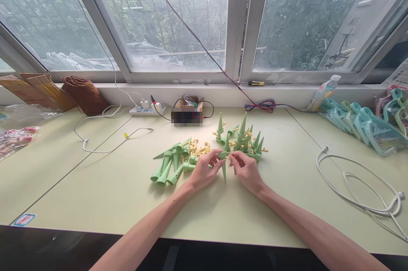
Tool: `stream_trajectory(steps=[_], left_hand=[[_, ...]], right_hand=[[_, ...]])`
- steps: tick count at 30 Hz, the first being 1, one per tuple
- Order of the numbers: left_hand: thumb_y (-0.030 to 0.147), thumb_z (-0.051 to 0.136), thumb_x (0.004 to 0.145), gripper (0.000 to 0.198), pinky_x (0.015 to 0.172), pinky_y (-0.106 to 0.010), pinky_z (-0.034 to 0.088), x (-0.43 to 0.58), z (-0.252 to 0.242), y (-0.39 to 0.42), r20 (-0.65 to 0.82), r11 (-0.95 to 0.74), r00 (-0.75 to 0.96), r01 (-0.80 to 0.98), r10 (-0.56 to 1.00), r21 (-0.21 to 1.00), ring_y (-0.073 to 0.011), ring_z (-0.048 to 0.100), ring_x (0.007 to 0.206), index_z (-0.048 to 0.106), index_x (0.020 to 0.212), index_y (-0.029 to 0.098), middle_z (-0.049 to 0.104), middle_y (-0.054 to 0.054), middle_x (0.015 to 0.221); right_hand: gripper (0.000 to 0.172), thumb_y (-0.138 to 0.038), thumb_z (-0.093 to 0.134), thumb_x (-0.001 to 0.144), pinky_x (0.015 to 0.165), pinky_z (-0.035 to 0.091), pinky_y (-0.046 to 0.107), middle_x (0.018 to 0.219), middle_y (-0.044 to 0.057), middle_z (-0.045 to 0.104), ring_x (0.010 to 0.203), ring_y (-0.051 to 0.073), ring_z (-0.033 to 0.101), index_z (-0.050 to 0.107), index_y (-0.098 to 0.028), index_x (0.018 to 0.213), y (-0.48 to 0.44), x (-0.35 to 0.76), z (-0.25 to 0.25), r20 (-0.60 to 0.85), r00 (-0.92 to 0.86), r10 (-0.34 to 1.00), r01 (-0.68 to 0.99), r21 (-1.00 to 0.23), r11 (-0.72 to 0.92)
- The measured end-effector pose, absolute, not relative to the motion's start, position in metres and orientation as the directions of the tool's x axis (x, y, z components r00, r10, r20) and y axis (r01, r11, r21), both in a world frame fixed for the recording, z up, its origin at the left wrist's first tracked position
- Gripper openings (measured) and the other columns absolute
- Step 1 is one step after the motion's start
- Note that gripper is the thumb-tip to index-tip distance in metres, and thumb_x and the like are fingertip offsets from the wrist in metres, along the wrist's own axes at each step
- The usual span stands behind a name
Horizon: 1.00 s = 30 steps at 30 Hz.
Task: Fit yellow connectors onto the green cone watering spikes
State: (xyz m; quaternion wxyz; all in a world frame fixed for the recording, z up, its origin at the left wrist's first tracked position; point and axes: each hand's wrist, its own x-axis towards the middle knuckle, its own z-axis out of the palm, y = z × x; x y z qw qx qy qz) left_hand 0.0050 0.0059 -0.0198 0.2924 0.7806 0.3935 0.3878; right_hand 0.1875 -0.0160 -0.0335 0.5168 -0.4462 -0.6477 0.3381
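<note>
My left hand point(206, 168) is closed around the wide collar of a green plant watering spike point(224, 171), whose tip points down toward me. At the collar's side, my right hand point(247, 169) pinches a small yellow valve point(227, 157), mostly covered by the fingertips. Left of my hands lies a pile of loose green spikes point(165, 169), with small yellow valves point(199, 148) heaped beside it. Behind my right hand, several green spikes with yellow valves fitted point(242, 133) stand upright, and others lie among them.
A power strip point(148, 110) and a small cardboard box point(188, 103) sit at the table's back. White cables point(110, 151) lie at left and a coiled cable point(360, 207) at right. Bagged teal items point(366, 122) and a bottle point(323, 92) occupy the right back.
</note>
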Motion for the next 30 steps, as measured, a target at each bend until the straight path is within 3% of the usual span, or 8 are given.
stream_trajectory(steps=[13,23,30], left_hand=[[0.028,0.058,0.092,0.020,0.063,-0.025,0.051,0.0049,-0.0209,0.0041,0.448,-0.578,0.370,0.437,0.814,0.689,-0.0134,0.062,0.065,0.060,0.111,0.020,0.065,0.000,0.074],[0.023,0.056,0.092,0.036,0.063,-0.024,0.053,0.0055,-0.0231,0.0047,0.463,-0.574,0.347,0.377,0.815,0.727,-0.0073,0.058,0.057,0.049,0.127,0.023,0.064,-0.003,0.093],[0.028,0.053,0.095,0.028,0.057,-0.023,0.052,0.0061,-0.0233,0.0046,0.441,-0.539,0.332,0.313,0.834,0.782,-0.0060,0.055,0.054,0.050,0.122,0.022,0.062,-0.004,0.095]], right_hand=[[0.034,-0.051,0.056,0.093,0.045,0.049,0.026,0.068,0.002,0.062,0.048,0.013,0.054,0.064,-0.019,0.086,-0.0182,0.1859,-0.0301,0.290,-0.050,0.956,0.124,-0.948,0.294],[0.032,-0.050,0.055,0.094,0.044,0.047,0.025,0.068,0.001,0.059,0.048,0.012,0.052,0.062,-0.019,0.087,-0.0207,0.1859,-0.0274,0.299,-0.075,0.951,0.072,-0.950,0.304],[0.028,-0.045,0.053,0.096,0.048,0.046,0.025,0.073,0.001,0.060,0.051,0.012,0.052,0.062,-0.019,0.092,-0.0236,0.1851,-0.0265,0.321,-0.081,0.944,0.110,-0.938,0.328]])
